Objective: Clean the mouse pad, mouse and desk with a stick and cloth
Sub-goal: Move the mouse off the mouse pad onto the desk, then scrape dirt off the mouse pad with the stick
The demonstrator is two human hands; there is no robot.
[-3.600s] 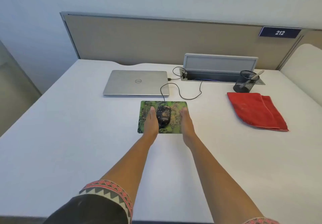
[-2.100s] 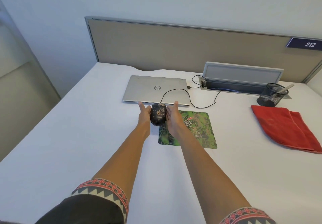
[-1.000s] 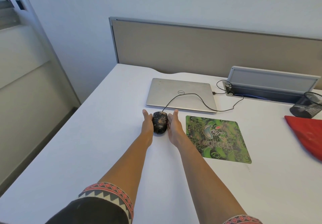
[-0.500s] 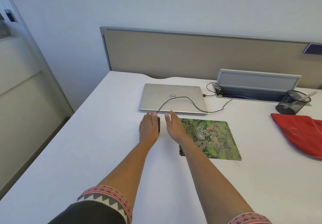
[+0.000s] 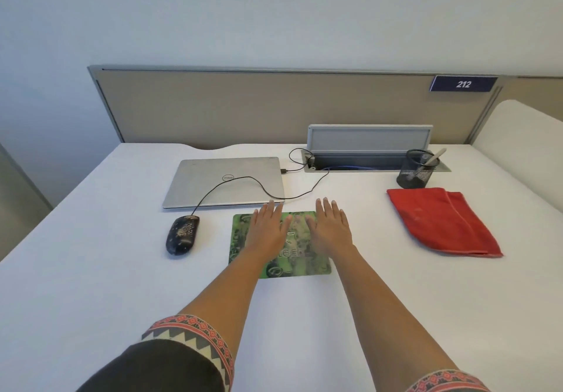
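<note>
1 wired mouse (image 5: 182,234), 1 green mouse pad (image 5: 292,262), 1 closed laptop (image 5: 225,181), 1 red cloth (image 5: 441,224). 1 mesh cup (image 5: 412,175) holding 1 stick (image 5: 437,156).

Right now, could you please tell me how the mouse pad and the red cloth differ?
The mouse pad is green, patterned and single-layered; the red cloth is plain and folded. The left hand and right hand are spread over the mouse pad, neither over the red cloth. Both lie on the desk.

Bare desk (image 5: 365,315) separates mouse pad (image 5: 292,265) from cloth (image 5: 441,224)
</note>
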